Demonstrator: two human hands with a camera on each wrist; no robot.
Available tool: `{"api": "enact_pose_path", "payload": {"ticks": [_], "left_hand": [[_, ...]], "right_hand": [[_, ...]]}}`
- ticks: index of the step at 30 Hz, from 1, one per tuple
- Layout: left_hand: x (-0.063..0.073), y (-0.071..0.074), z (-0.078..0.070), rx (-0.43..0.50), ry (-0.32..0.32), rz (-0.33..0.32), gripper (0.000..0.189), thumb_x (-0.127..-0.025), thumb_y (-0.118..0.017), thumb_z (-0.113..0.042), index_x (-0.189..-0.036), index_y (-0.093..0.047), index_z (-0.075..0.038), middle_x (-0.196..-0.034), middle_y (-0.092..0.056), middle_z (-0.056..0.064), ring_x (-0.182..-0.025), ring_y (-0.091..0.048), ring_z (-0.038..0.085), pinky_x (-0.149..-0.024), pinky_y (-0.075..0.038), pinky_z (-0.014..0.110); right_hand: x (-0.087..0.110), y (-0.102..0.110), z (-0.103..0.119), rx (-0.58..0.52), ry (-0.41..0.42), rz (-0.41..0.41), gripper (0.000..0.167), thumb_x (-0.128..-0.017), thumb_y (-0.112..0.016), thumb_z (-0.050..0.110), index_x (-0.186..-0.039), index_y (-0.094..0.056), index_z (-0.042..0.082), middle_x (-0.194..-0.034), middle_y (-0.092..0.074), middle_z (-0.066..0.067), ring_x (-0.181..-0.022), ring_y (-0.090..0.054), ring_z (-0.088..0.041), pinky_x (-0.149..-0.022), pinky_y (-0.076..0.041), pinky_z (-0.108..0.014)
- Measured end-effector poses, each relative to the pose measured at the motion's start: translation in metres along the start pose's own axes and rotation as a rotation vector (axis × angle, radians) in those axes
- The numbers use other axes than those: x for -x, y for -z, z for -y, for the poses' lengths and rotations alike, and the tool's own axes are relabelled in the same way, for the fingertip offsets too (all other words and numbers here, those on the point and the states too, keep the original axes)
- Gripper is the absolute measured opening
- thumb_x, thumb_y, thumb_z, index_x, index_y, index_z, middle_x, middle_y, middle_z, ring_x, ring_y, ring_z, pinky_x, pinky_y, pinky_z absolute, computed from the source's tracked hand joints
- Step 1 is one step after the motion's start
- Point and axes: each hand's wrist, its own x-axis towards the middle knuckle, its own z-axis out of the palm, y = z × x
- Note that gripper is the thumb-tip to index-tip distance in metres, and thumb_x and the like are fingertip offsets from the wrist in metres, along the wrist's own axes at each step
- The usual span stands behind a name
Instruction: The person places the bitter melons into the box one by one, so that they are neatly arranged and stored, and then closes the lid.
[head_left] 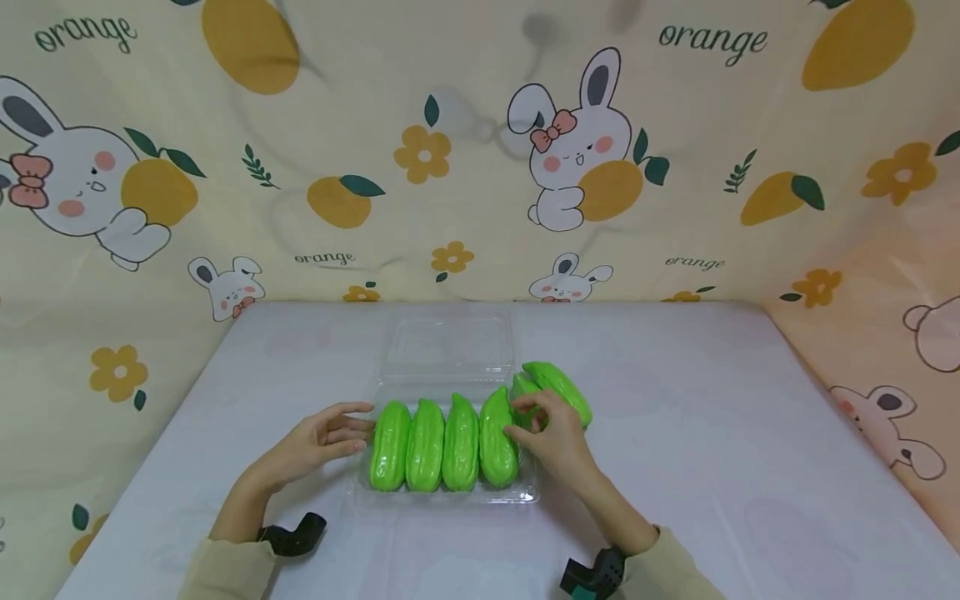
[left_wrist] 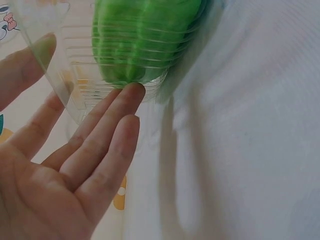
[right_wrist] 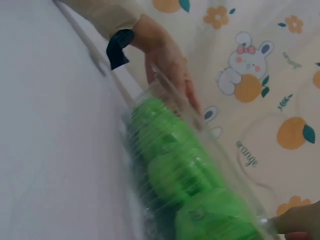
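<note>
In the head view, several glossy green toy gourds, ridged and tapered at the top, lie side by side in a clear plastic clamshell box (head_left: 450,498). My right hand (head_left: 558,437) holds the rightmost gourd (head_left: 497,450) by its right side, thumb and index fingertips on it; its other fingers are curled in. My left hand (head_left: 330,437) is beside the box's left wall, fingers loosely extended. In the left wrist view, fingertips of the left hand (left_wrist: 85,165) meet the clear wall, with the leftmost gourd (left_wrist: 140,40) behind it.
More green gourds (head_left: 558,387) lie on the white tabletop (head_left: 660,467), right of the box and partly behind my right hand. The box's clear lid (head_left: 453,346) is folded back flat, away from me. A printed cloth (head_left: 465,208) hangs behind the table.
</note>
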Motion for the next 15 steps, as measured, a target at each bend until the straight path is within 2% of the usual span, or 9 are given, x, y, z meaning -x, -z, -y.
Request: {"api": "enact_pose_path", "payload": {"ticks": [3, 11, 13, 15], "left_hand": [[0.001, 0.000, -0.001, -0.003, -0.013, 0.004, 0.061, -0.096, -0.059, -0.022, -0.145, -0.032, 0.002, -0.139, -0.047, 0.034, -0.123, -0.055, 0.043, -0.092, -0.051, 0.019], [0.001, -0.001, -0.002, 0.007, -0.012, 0.001, 0.061, -0.096, -0.059, -0.022, -0.145, -0.033, 0.002, -0.138, -0.047, 0.034, -0.122, -0.057, 0.041, -0.092, -0.052, 0.020], [0.001, 0.000, -0.001, 0.003, -0.011, 0.000, 0.061, -0.096, -0.059, -0.022, -0.145, -0.033, 0.002, -0.138, -0.048, 0.034, -0.121, -0.059, 0.035, -0.092, -0.052, 0.020], [0.000, 0.000, -0.001, 0.006, -0.004, -0.003, 0.061, -0.096, -0.060, -0.023, -0.145, -0.033, 0.001, -0.138, -0.048, 0.033, -0.118, -0.063, 0.023, -0.092, -0.052, 0.020]], "right_hand": [[-0.002, 0.004, 0.002, -0.008, -0.026, 0.016, 0.027, -0.073, -0.079, 0.001, -0.098, -0.069, -0.001, -0.088, -0.066, -0.015, -0.062, -0.044, 0.001, -0.054, -0.039, -0.013], [-0.009, 0.019, 0.003, -0.035, -0.084, 0.026, 0.019, -0.079, -0.076, 0.004, -0.096, -0.070, -0.002, -0.083, -0.070, -0.015, -0.067, -0.051, 0.001, -0.059, -0.044, -0.013], [-0.011, 0.023, 0.003, -0.027, -0.078, 0.022, 0.020, -0.079, -0.076, 0.004, -0.096, -0.070, -0.003, -0.083, -0.070, -0.016, -0.067, -0.052, 0.000, -0.060, -0.044, -0.013], [-0.013, 0.027, 0.002, -0.022, -0.080, 0.020, 0.020, -0.079, -0.076, 0.004, -0.097, -0.070, -0.004, -0.083, -0.070, -0.017, -0.067, -0.053, -0.001, -0.059, -0.044, -0.013]]}}
